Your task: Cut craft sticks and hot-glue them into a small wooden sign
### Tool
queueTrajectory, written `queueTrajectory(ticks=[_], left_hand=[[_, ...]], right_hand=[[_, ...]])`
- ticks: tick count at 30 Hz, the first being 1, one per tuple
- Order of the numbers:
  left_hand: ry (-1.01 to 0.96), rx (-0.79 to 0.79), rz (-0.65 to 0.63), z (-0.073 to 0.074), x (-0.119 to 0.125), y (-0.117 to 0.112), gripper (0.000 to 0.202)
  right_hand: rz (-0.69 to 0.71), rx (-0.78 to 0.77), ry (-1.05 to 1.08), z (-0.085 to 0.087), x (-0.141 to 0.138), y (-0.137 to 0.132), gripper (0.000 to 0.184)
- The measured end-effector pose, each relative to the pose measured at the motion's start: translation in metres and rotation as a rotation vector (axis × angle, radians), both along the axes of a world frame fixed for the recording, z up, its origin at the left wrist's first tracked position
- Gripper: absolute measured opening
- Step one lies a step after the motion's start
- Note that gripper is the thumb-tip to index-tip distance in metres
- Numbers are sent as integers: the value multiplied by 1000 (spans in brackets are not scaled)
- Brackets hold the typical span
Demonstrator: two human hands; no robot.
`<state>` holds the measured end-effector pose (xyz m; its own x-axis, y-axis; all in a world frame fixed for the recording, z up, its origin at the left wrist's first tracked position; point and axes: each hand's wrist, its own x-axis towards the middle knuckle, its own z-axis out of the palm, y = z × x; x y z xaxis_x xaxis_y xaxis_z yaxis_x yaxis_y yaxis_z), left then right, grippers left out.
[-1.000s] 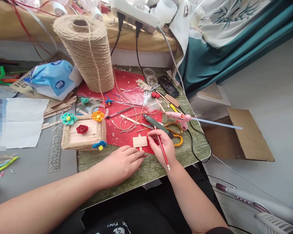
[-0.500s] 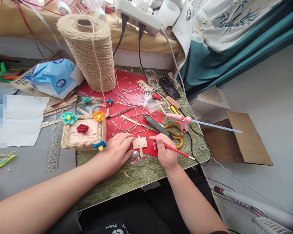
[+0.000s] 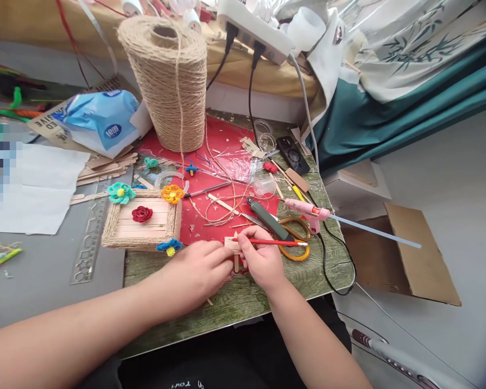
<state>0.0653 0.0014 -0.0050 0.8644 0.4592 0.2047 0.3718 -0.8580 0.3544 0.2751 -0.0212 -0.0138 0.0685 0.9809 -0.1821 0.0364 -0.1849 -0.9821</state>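
Note:
A small sign made of wooden craft sticks (image 3: 230,244), with a stick post below, lies at the front of the red sheet. My left hand (image 3: 204,273) is palm down, its fingers closed at the sign's left edge. In my right hand (image 3: 264,262) is a slim red pencil (image 3: 273,242), pinched with its point over the sign and its white end toward the right. The right fingers partly cover the sign. To the left stands a craft-stick box (image 3: 125,222) edged with twine, with a red rose and yarn flowers on it.
Behind stands a big twine spool (image 3: 166,92). A pink glue gun (image 3: 308,209) lies at the right edge, near a green-handled cutter (image 3: 269,219) and orange-handled scissors (image 3: 303,251). A clear ruler (image 3: 87,243), craft sticks (image 3: 101,173) and blue wipes pack (image 3: 101,121) are on the left.
My right hand has moved left and brought the pencil onto the sign, turning it nearly level. My left hand stays at the sign's left side. The view has shifted slightly.

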Motion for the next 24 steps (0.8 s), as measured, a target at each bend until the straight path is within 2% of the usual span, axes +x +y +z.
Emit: queueTrajectory(ticks=[2, 5, 9, 12, 16, 20, 24], left_hand=[[10, 82, -7, 1, 2, -17, 36], [87, 94, 62, -1, 6, -38, 68], [175, 68, 54, -4, 8, -49, 95], [190, 69, 48, -6, 7, -48, 98], [196, 75, 58, -8, 7, -48, 93], [206, 72, 59, -8, 8, -48, 91], [206, 56, 65, -8, 8, -47, 94]], right_hand=[[4, 3, -36, -7, -1, 0, 26], [15, 1, -16, -9, -1, -2, 24], [-36, 41, 57, -4, -2, -6, 18], [-102, 131, -5, -5, -4, -11, 14], [-46, 138, -140, -7, -4, -13, 16], [-7, 74, -60, -4, -2, -11, 17], [-16, 121, -11, -1, 1, -10, 20]])
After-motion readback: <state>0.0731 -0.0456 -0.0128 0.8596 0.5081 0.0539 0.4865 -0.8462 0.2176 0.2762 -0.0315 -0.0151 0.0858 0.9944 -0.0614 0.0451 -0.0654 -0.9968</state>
